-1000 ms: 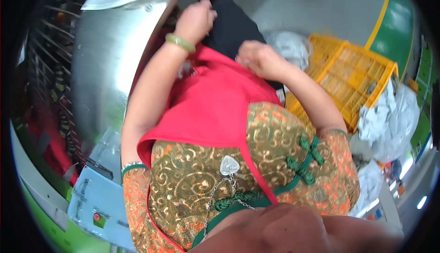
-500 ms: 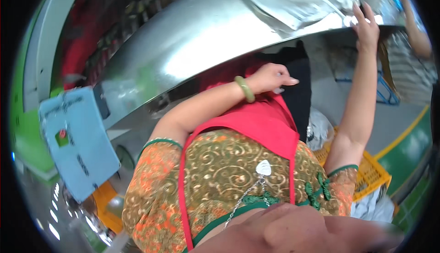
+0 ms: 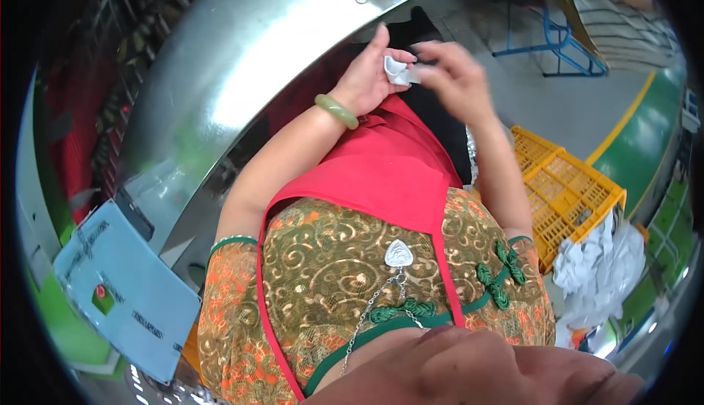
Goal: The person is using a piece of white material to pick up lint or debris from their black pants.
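My left hand (image 3: 369, 75) and my right hand (image 3: 456, 75) meet in front of my chest, over a red apron (image 3: 381, 170). Between them is a small white crumpled piece (image 3: 400, 71), cloth or paper, which both hands pinch. A green bangle (image 3: 336, 111) sits on my left wrist. The right hand is blurred. Just beyond the hands curves a large shiny metal surface (image 3: 242, 60).
A yellow plastic crate (image 3: 568, 185) stands on the grey floor at my right, with a heap of white cloth (image 3: 598, 265) beside it. A blue metal frame (image 3: 557, 45) is farther off. A light blue card (image 3: 125, 295) hangs at lower left.
My right hand has come down from the raised edge of the metal surface to meet my left hand. Both now hold the small white piece. The view has swung back toward the right.
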